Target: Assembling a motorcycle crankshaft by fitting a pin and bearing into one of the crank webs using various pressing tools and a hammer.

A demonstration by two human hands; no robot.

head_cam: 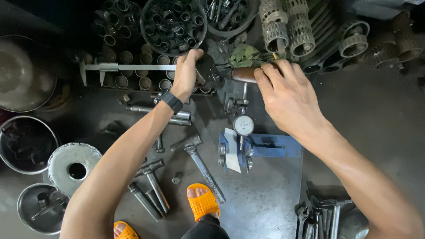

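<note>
My left hand (186,73) is closed around a dark metal part (208,73) at the far middle of the workshop floor. My right hand (283,95) grips a brown wooden tool handle (243,74) whose tip points at that part. Just below the hands stands a dial gauge (244,125) on a blue metal stand (265,146). A long vernier caliper (128,67) lies left of my left hand, over rows of short metal sleeves.
A bowl of metal rings (173,24) and caged roller bearings (287,26) lie beyond the hands. Hammers and steel punches (199,163) lie near my orange sandals (202,202). Metal bowls (26,144) stand left; wrenches (321,217) are piled at the lower right.
</note>
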